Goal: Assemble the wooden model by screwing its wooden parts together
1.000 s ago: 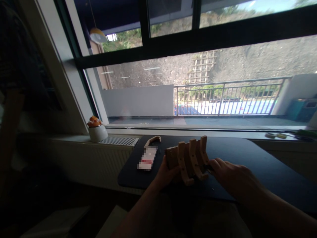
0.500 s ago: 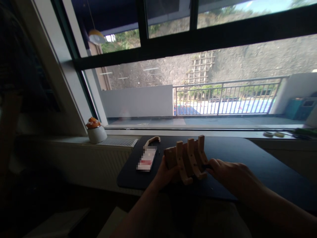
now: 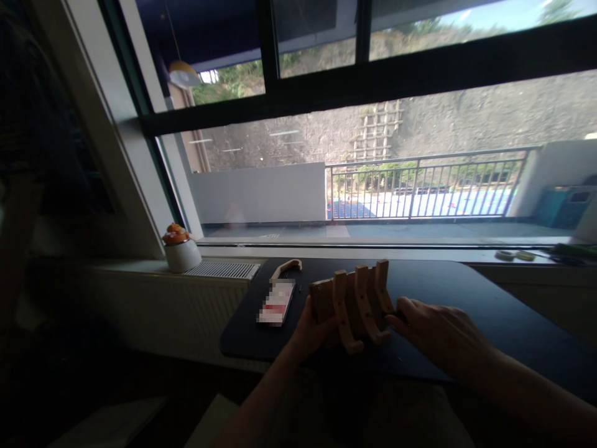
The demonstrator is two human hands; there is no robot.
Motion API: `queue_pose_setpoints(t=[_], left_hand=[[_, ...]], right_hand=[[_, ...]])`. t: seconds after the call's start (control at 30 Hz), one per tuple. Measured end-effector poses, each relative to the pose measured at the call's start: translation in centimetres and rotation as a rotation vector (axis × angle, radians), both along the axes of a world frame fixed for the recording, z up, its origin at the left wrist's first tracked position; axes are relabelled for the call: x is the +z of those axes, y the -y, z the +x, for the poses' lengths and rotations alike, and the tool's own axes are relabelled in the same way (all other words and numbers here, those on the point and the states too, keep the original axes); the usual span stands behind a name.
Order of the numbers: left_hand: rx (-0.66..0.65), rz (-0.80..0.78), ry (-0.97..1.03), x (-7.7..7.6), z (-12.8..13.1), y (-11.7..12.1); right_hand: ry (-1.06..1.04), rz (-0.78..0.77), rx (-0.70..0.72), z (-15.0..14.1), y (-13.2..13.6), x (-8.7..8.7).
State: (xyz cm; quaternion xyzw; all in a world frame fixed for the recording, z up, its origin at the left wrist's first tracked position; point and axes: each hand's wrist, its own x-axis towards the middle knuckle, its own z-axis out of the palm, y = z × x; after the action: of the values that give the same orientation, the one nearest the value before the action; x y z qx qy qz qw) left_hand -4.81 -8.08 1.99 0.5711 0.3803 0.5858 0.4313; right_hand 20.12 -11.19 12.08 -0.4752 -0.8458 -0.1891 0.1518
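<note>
A brown wooden board (image 3: 321, 297) with three pale wooden hooks (image 3: 362, 300) across it is tilted up over the dark table. My left hand (image 3: 310, 333) grips its left end, thumb over the front and the other fingers mostly hidden. At the board's right side my right hand (image 3: 420, 320) is closed around a dark tool that looks like a screwdriver (image 3: 400, 316). Its tip lies near the right-hand hooks; whether it touches a screw is too dim to tell. One loose wooden hook (image 3: 288, 267) rests on the table beyond the phone.
The black table (image 3: 433, 280) stands against the window sill. A phone (image 3: 277, 303) lies on its left part, with small dark pieces, perhaps screws (image 3: 300, 289), beside it. A white jar with an orange top (image 3: 181, 250) sits by the radiator (image 3: 224, 269). Tape rolls (image 3: 515, 255) lie on the right sill.
The board with its hooks and the screwdriver have shifted slightly to the right and lower in view. Both hands keep their hold.
</note>
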Motion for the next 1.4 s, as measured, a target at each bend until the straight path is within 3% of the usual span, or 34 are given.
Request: queue_pose_setpoints(t=[0.2,0.37,0.43,0.57,0.73,0.93,1.03,1.17,1.3,1.4], left_hand=[[0.012,0.003,-0.005,0.22,0.01,0.21],[0.001,-0.003,-0.008,0.13,-0.04,0.16],[0.0,-0.002,-0.004,0.08,-0.02,0.13],[0.006,0.011,-0.004,0.22,0.1,0.13],[-0.002,-0.012,0.029,0.16,0.1,0.09],[0.01,-0.014,0.021,0.05,0.04,0.09],[0.011,0.003,0.026,0.2,0.11,0.11],[0.017,0.004,0.014,0.33,0.13,0.18],[0.017,-0.005,0.005,0.28,0.11,0.19],[0.013,-0.001,0.001,0.18,0.11,0.06]], right_hand=[[0.086,0.056,0.186,0.28,0.13,-0.23],[-0.002,-0.046,0.041,0.38,-0.05,-0.34],[-0.004,-0.083,0.051,0.54,0.05,-0.24],[0.009,-0.015,0.108,0.6,0.11,-0.34],[0.008,-0.025,-0.03,0.26,0.01,-0.27],[0.095,0.086,0.169,0.34,0.04,-0.13],[0.084,0.132,0.125,0.46,-0.18,-0.44],[-0.003,0.001,-0.007,0.66,0.04,-0.35],[-0.067,-0.114,0.103,0.4,0.64,-0.14],[-0.03,-0.039,0.163,0.01,0.45,-0.53]])
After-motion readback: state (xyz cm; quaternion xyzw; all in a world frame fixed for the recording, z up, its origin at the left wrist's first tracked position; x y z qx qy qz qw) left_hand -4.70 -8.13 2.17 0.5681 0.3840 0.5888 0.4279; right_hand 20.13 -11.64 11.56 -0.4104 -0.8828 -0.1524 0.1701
